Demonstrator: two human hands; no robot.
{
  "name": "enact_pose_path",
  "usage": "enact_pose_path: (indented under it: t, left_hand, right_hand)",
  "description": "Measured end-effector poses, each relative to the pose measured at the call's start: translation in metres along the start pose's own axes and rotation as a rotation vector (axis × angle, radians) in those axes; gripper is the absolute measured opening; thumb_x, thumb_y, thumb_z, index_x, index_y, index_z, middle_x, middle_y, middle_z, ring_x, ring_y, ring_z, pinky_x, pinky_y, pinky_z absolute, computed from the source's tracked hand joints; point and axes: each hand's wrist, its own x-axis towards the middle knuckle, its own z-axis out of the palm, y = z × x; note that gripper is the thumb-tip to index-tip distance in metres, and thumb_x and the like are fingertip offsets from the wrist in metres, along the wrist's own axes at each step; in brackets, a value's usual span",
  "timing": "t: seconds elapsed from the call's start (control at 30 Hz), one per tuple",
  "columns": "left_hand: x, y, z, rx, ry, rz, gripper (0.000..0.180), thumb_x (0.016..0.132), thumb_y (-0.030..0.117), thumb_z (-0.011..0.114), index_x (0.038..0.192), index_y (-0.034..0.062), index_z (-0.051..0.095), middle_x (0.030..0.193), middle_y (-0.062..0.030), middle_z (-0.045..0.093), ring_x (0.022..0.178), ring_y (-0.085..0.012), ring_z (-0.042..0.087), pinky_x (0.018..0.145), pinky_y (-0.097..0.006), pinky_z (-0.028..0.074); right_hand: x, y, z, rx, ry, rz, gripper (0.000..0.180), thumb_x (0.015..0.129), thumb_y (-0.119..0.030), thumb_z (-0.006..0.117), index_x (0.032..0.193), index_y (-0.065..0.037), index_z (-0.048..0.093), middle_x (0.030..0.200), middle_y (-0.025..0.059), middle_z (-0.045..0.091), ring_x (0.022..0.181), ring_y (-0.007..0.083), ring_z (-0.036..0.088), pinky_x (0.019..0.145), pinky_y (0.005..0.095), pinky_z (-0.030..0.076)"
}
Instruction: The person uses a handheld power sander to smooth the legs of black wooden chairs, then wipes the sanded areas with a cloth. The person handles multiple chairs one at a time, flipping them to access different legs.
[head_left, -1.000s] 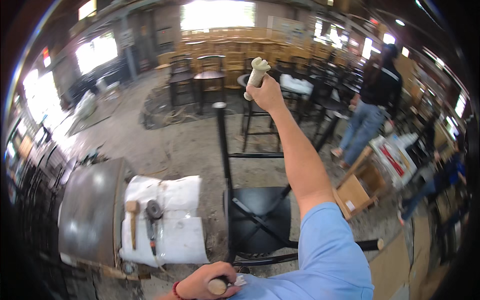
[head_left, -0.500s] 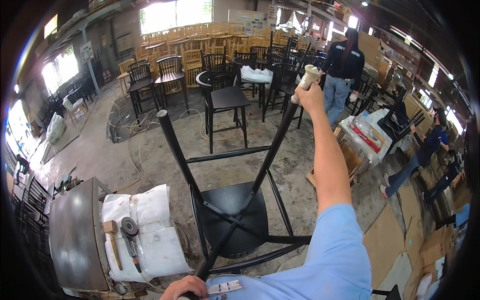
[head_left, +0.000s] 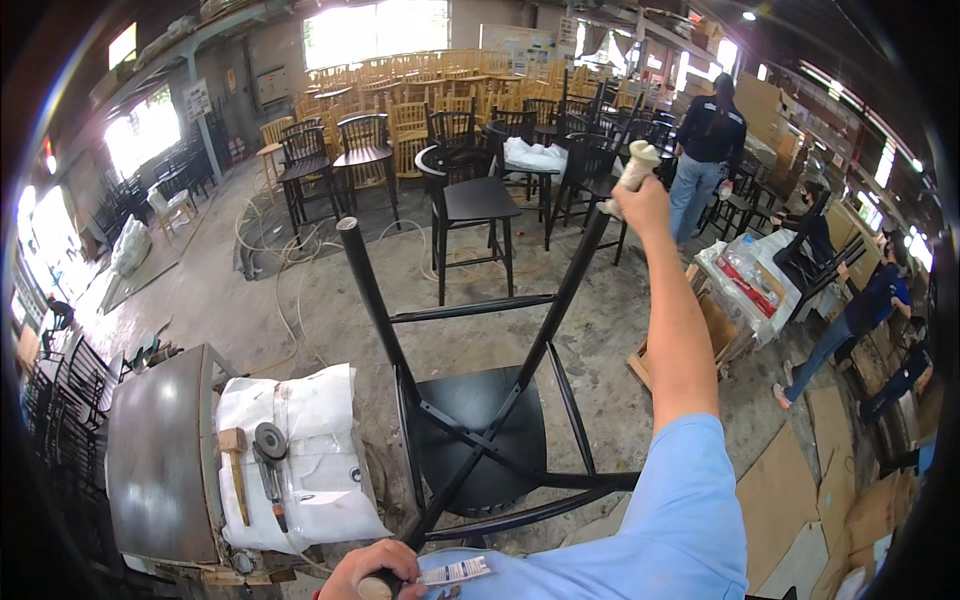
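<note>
Both hands' fingers clenched: stool-leg end left, pale cylinder right, floor beyond.

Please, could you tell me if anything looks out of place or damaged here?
The black chair is upside down, unlike the upright chair behind it; the left hand grips one leg, so this seems deliberate. Loose hoses curl across the floor. No clear damage shows.

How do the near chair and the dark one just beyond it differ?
The near chair is upturned, its underside showing; the far chair stands upright, its seat top showing. The left hand grips the near chair; no hand touches the far chair. Both look black.
</note>
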Motion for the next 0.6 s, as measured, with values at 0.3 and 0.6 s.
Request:
enact_pose_path:
  t: [0.3,0.6]
  left_hand:
    - [-0.016,-0.025,-0.029,-0.082,-0.37,0.004,0.068,0.075,0.043,0.085,0.12,0.0024,0.054,0.117,-0.0105,0.057,0.11,-0.0212,0.055,0.095,-0.035,0.045]
    - [-0.003,-0.024,-0.068,-0.306,0.436,-0.225,0.053,0.1,0.047,0.049,0.124,-0.0001,0.048,0.109,-0.0106,0.061,0.094,-0.0155,0.062,0.074,-0.03,0.056]
  right_hand:
    - [0.017,-0.008,-0.004,-0.056,0.186,-0.555,0.04,0.086,-0.029,0.066,0.116,-0.002,0.067,0.118,0.0211,0.066,0.107,0.0349,0.064,0.094,0.0442,0.048]
    - [-0.296,-0.22,0.098,0.628,-0.633,-1.119,0.028,0.083,-0.001,0.059,0.111,0.001,0.06,0.122,0.0196,0.063,0.115,0.0368,0.062,0.098,0.0442,0.049]
